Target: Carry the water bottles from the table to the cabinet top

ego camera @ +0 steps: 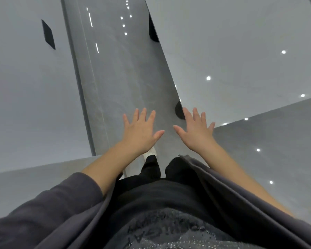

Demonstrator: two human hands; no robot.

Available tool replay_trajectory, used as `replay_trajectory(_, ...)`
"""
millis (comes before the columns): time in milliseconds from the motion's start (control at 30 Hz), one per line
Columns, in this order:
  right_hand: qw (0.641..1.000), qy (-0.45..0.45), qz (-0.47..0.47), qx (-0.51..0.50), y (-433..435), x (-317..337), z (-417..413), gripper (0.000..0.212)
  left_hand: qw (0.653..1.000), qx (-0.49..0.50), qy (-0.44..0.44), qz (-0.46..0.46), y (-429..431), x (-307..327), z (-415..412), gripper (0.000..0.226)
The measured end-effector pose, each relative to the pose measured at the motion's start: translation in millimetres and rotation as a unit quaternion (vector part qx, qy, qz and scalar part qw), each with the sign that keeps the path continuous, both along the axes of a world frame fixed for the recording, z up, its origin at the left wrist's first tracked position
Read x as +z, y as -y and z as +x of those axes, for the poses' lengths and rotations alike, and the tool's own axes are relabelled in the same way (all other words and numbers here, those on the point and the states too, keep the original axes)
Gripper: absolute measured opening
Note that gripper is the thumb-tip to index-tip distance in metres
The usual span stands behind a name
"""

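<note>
No water bottle shows in the head view. My left hand (142,131) is stretched out in front of me, palm down, fingers spread and straight, holding nothing. My right hand (196,129) is beside it, about a hand's width to the right, also flat with spread fingers and nothing in it. Both hang in the air over a glossy grey floor strip (118,72). No table top or cabinet top with bottles on it is in view.
A pale grey panel (31,97) with a black rhombus handle (48,34) flanks the strip on the left. Another grey panel (232,51) with a black handle (153,29) and a round black part (179,110) stands on the right. My legs and a white shoe (151,152) are below.
</note>
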State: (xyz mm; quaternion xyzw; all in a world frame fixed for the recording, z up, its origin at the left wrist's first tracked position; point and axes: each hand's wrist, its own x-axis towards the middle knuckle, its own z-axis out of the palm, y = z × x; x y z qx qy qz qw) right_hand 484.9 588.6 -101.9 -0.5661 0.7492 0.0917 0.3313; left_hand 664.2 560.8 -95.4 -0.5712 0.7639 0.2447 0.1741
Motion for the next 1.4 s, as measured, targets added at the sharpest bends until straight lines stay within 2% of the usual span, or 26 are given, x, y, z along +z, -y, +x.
replay_trajectory(400,0.999,-0.028,-0.015,-0.035,143,-16,-6,0.070,1.000,-0.014,-0.025,0.002,147,-4,2,0.075)
replay_trajectory(800,0.988,0.003,0.009,-0.157,347,-45,-15,0.071,0.998,-0.048,0.000,0.042,372,-12,25,0.075)
replay_trajectory(1000,0.980,0.021,-0.007,-0.198,433,-36,-21,0.070,0.996,-0.063,-0.034,0.054,465,-16,-1,0.074)
replay_trajectory(1233,0.939,0.052,-0.040,-0.336,493,-43,-48,0.071,0.981,-0.157,-0.086,0.079,555,-33,-56,0.071)
replay_trajectory(1400,0.880,0.074,-0.148,-0.445,552,-56,-85,0.072,0.959,-0.207,-0.159,0.108,651,-47,-100,0.071)
